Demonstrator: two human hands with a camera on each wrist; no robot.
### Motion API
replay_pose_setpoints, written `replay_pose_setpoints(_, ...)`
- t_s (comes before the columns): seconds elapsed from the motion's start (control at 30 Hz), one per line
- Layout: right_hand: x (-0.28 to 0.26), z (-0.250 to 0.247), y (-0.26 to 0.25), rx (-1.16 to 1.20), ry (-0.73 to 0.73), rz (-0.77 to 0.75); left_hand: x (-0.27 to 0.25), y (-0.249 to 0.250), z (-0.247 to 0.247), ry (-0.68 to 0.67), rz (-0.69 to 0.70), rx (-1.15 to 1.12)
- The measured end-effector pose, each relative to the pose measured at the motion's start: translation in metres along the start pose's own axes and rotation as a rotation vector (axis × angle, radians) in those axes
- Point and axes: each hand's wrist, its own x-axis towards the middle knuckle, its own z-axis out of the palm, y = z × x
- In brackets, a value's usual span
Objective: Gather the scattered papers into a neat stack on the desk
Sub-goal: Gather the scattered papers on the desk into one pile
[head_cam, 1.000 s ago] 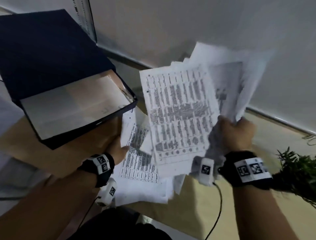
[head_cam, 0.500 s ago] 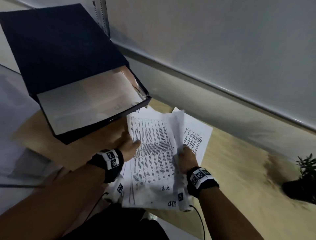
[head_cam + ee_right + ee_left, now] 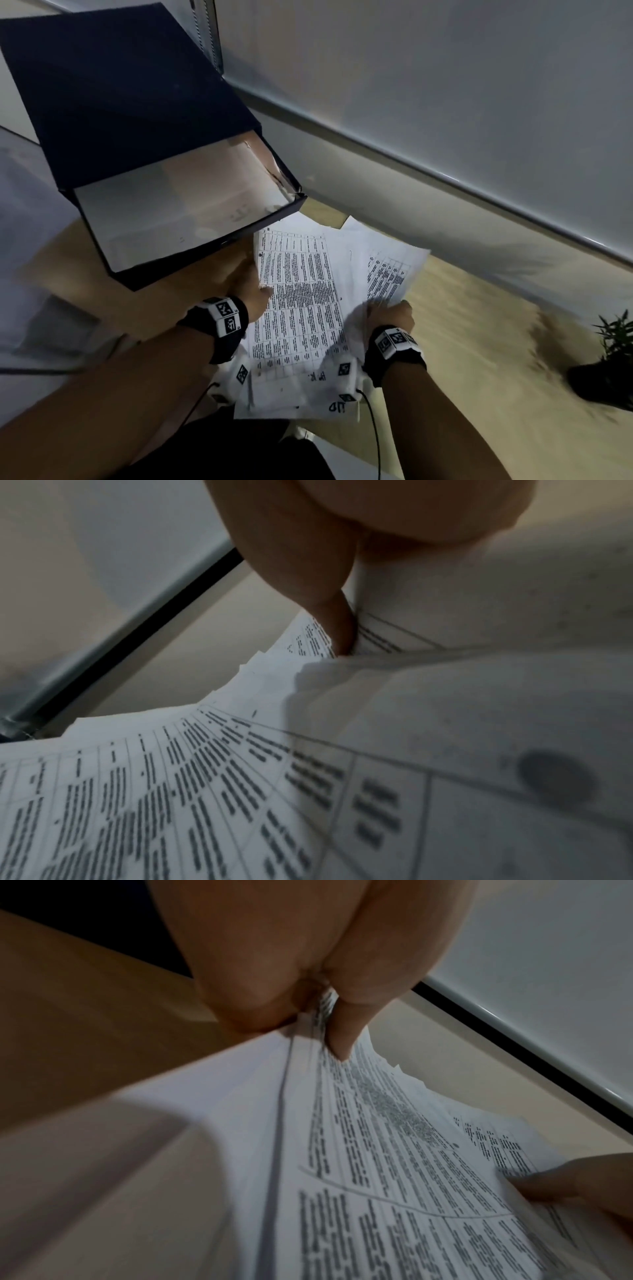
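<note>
Both hands on the sheaf of white printed paper sheets [image 3: 301,308], tables of dark text showing face up. Sheaf sits at the near edge of the light wooden desk [image 3: 479,342], its near end hanging past that edge; cannot tell whether it rests on the wood or is held just above it.

Left hand [image 3: 245,286] grips the left edge: in the left wrist view the thumb [image 3: 342,1031] lies on top of the sheets, pressed against the fingers underneath, closed tight on the edge.

Right hand [image 3: 390,313] grips the right edge, fingers curled round crumpled paper; right wrist view shows the thumb [image 3: 339,626] pressed down among the sheets.

Sheets uneven, corners fanned out toward the far right.

Open dark blue box file [image 3: 137,113], pale inside, stands at the left, its near corner just beside the sheaf's far left corner. Green potted plant [image 3: 613,356] at the desk's right edge, blurred. Grey wall panel [image 3: 445,85] behind.
</note>
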Motion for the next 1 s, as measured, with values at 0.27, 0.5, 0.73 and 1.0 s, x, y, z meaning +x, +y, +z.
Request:
replay_pose_setpoints(0.27, 0.008, -0.115, -0.038, 0.113, 0.387, -0.509, 0.010, -0.012, -0.013, 0.054, -0.099, -0.016)
replay_pose_setpoints(0.5, -0.008, -0.128, -0.030, 0.203, 0.139, -0.443, 0.004, -0.003, -0.003, 0.031, -0.075, -0.101)
replay_pose_setpoints(0.73, -0.001, -0.019, 0.027, 0.100, -0.099, -0.206, -0.010, 0.017, 0.026, -0.005, 0.002, -0.137)
replay_pose_setpoints(1.0, -0.013, 0.008, 0.038, -0.250, -0.121, -0.327, -0.024, 0.039, 0.039, -0.052, -0.055, 0.010)
